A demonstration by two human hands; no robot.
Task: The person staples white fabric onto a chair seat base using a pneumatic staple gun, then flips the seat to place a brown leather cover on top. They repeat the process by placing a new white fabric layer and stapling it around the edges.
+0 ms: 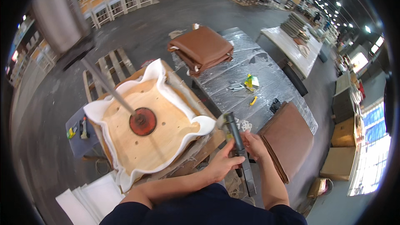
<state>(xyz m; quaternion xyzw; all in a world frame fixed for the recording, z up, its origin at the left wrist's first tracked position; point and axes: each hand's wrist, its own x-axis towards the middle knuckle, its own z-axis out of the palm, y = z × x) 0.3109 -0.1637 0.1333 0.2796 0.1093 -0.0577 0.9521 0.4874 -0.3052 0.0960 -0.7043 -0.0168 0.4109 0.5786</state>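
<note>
In front of my body, my left hand [223, 163] is wrapped round a dark, long-bodied staple gun [239, 145], its thumb lying across the tool. My right hand [256, 146] is curled close against the gun's other side; what its fingertips pinch is hidden. To the left lies a wooden seat panel [121, 135] on white foam [160, 81] with wavy raised edges. A round red press plate [143, 121] on a metal rod bears on the panel's middle. Small white pieces [245, 124] lie on the table just beyond my right hand.
A plastic-covered table [233, 68] holds stacked brown covers [203, 46], staple strips [236, 87], a yellow cutter [253, 101] and a black object [275, 106]. Folded brown material [290, 141] lies right of my hands. A wooden pallet [114, 68] and white foam sheets [89, 198] are at left.
</note>
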